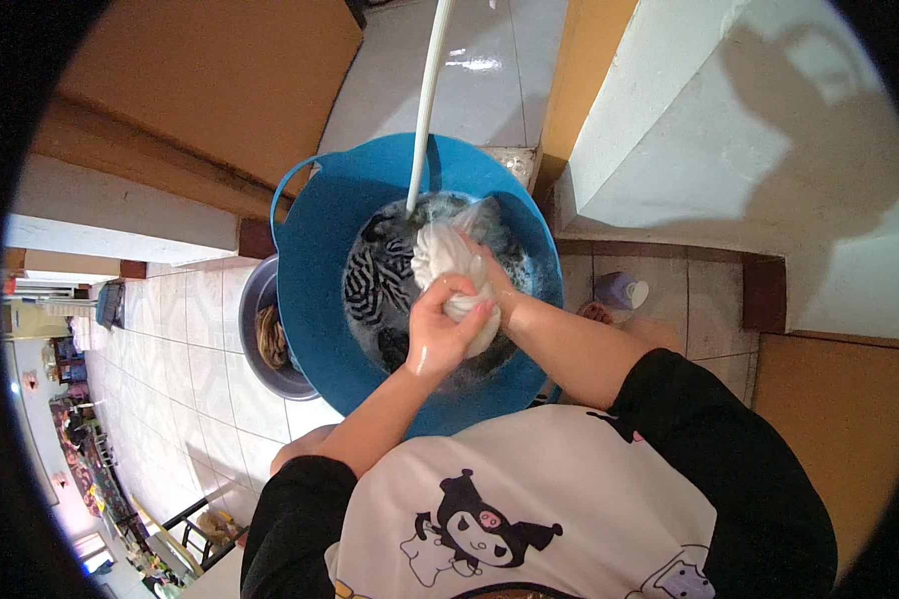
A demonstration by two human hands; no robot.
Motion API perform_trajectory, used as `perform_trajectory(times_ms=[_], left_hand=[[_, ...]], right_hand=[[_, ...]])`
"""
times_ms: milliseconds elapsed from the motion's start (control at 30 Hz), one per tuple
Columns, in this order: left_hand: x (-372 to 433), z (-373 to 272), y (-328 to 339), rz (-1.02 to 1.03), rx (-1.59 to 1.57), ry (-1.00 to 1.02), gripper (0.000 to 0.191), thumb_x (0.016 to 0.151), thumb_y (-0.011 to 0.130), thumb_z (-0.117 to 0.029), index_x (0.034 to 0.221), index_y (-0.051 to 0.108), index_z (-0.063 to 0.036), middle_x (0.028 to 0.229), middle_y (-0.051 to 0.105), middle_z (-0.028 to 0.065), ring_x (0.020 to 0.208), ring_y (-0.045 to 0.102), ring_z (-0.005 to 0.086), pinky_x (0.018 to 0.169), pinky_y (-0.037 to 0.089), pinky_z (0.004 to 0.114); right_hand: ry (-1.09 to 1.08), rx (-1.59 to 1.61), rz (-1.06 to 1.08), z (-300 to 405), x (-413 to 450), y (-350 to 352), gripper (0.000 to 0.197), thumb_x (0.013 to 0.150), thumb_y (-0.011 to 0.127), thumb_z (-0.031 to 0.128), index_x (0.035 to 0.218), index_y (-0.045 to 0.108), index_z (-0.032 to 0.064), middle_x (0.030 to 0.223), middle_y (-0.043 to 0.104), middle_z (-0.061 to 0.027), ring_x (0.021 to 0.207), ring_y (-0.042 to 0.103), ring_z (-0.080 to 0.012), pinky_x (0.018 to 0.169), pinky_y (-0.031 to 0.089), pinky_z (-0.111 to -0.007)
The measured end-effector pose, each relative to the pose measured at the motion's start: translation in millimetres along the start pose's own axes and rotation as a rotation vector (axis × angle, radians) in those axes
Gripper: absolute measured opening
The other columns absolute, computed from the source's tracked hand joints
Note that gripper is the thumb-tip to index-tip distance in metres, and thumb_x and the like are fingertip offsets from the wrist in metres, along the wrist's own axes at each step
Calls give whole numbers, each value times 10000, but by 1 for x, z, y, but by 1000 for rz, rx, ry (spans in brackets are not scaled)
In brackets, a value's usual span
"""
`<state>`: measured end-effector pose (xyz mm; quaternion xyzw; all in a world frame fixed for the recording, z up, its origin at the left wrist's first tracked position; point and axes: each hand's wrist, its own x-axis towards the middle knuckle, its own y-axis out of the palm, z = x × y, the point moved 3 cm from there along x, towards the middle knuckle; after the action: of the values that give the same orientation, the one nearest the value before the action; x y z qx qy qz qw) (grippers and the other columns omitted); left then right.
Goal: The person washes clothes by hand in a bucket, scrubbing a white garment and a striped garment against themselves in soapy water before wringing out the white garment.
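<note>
My left hand (440, 329) and my right hand (496, 281) grip a bunched wet white cloth (449, 258), held above the water in a large blue plastic tub (311, 314). Both hands are wet, and the fingers of the right are partly hidden behind the cloth. Foamy dark water fills the tub's bottom. A black-and-white patterned garment (367, 288) floats at the left of it, with other dark cloth around. A whitish hose (428, 90) comes down over the far rim and ends close to the water. One tub handle (277, 195) sticks out at the upper left.
Left of the tub, a grey basin (251, 329) holds brown cloth (271, 337). On the tiles to the right stands a purple bottle (620, 290) with a white cap. A brown door (210, 82) and a white wall (689, 150) flank the tub. A broom-like blue item (109, 305) stands far left.
</note>
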<state>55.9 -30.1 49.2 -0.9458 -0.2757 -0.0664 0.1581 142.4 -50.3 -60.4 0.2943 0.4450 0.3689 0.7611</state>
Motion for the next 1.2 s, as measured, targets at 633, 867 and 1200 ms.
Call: perform_trajectory(times_ms=[633, 867, 1200], left_hand=[[1, 160, -23, 536, 979, -717, 764, 714, 599, -156, 1346, 177, -229, 1274, 343, 223, 1118, 441, 400, 916, 384, 440], [-30, 216, -2, 802, 805, -708, 709, 703, 639, -264, 1315, 284, -206, 1141, 512, 185, 1084, 489, 345, 885, 402, 426], [24, 93, -35, 48, 84, -782, 528, 615, 686, -78, 1103, 488, -40, 988, 574, 142, 887, 568, 250, 772, 451, 336]], right_hand=[[-98, -520, -299, 24, -30, 8, 154, 802, 559, 190, 874, 544, 55, 758, 503, -1, 675, 486, -103, 620, 416, -239], [151, -644, -298, 18, -34, 6, 227, 833, 534, 261, 970, 540, 81, 877, 507, -31, 806, 489, -133, 719, 424, -276], [364, -529, -374, 16, -32, 12, 718, 800, 440, 590, 1343, 249, 162, 1390, 192, -169, 1254, 244, -347, 959, 266, -527]])
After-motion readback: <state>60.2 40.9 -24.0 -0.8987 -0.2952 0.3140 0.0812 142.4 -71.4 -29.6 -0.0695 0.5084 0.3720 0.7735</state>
